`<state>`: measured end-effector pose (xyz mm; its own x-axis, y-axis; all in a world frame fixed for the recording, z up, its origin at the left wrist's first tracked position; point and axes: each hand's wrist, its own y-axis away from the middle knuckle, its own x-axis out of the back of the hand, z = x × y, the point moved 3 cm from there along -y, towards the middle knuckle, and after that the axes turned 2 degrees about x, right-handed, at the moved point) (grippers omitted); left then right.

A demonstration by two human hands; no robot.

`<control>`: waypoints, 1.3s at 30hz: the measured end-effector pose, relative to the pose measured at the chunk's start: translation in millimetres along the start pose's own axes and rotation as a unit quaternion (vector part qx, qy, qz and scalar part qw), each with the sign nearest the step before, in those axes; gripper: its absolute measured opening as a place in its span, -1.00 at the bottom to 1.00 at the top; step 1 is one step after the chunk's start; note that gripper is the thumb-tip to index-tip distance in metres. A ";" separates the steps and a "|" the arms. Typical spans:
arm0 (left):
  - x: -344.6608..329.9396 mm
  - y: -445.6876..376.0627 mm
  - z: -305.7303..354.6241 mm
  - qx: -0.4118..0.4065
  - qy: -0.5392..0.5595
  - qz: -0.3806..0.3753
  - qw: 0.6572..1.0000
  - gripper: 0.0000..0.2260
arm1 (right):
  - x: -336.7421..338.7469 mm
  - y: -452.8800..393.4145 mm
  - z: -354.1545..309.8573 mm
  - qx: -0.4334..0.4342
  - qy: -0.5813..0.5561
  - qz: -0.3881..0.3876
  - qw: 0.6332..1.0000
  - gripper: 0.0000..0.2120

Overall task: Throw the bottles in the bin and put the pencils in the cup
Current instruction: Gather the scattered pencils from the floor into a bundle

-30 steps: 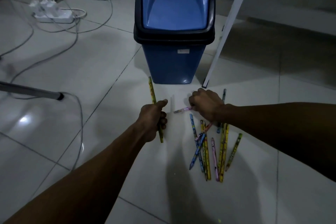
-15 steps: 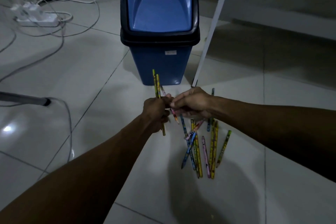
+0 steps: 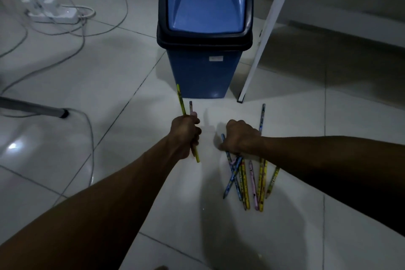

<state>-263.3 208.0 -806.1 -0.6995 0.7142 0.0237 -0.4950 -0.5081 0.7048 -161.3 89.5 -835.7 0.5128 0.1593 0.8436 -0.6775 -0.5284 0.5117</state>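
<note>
Left hand (image 3: 186, 136) grips two pencils (image 3: 181, 103); right hand (image 3: 240, 137) curls over the floor pile (image 3: 247, 180). Best pinch one pencil cleanly before lifting.

i count two hands: my left hand (image 3: 185, 132) and my right hand (image 3: 240, 136). two pencils (image 3: 181, 101) stick up from the left fist. the loose pencils on the floor (image 3: 252, 180) overlap, so roughly nine, and i can't be exact. one blue bin (image 3: 202, 72), one power strip (image 3: 53, 12), one white leaning bar (image 3: 263, 37).
</note>
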 end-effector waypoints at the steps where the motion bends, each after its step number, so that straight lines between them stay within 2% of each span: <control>1: -0.1 0.9 -0.8 0.007 0.008 -0.012 1.000 -0.75 | -1.2 -0.2 -0.3 -0.004 -0.007 -0.007 1.000 -0.38; 6: -3.0 4.1 -4.6 0.035 0.033 -0.044 0.998 -0.78 | 3.5 -1.5 -1.9 -0.023 -0.082 -0.023 0.996 -0.43; 12: -5.1 0.2 -7.9 0.036 0.037 -0.033 0.998 -0.80 | 28.6 -6.8 -1.7 -0.046 -0.214 0.023 0.975 -0.80; 15: -8.6 -3.7 -12.0 0.037 0.020 -0.021 0.999 -0.82 | 42.7 -6.2 9.8 -0.076 -0.315 0.032 0.946 -0.74; 18: -12.0 -9.8 -19.7 0.014 -0.036 -0.016 0.999 -0.82 | 50.1 -3.6 24.1 -0.095 -0.385 0.037 0.917 -0.72; 20: -11.9 -13.5 -29.9 -0.027 -0.124 0.005 0.992 -0.78 | 52.8 -1.4 34.3 -0.107 -0.404 0.044 0.907 -0.72; 23: -9.5 -11.9 -49.4 -0.071 -0.224 0.047 0.971 -0.72 | 55.6 2.3 47.9 -0.128 -0.430 0.051 0.892 -0.72; 27: -6.0 -9.3 -68.0 -0.080 -0.331 0.080 0.937 -0.53 | 58.6 6.6 64.2 -0.157 -0.464 0.053 0.870 -0.73; 30: -8.3 -8.3 -69.0 -0.107 -0.400 0.091 0.906 -0.58 | 59.1 8.7 72.9 -0.170 -0.512 0.038 0.841 -0.78; 33: -13.8 -6.4 -66.1 -0.117 -0.431 0.089 0.890 -0.66 | 54.6 12.3 77.6 -0.204 -0.551 0.015 0.809 -0.85; 36: -21.6 -6.5 -57.8 -0.128 -0.459 0.077 0.876 -0.70 | 49.6 17.3 83.8 -0.233 -0.562 -0.004 0.794 -0.85; 39: -31.2 -8.2 -43.1 -0.135 -0.391 0.018 0.910 -0.77 | 46.8 18.0 94.5 -0.240 -0.545 0.010 0.803 -0.87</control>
<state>-259.6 169.1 -843.2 -0.1889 0.7646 0.6162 -0.6617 -0.5627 0.4955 -99.7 8.7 -802.4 0.4788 -0.8080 0.3433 -0.6832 -0.0974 0.7237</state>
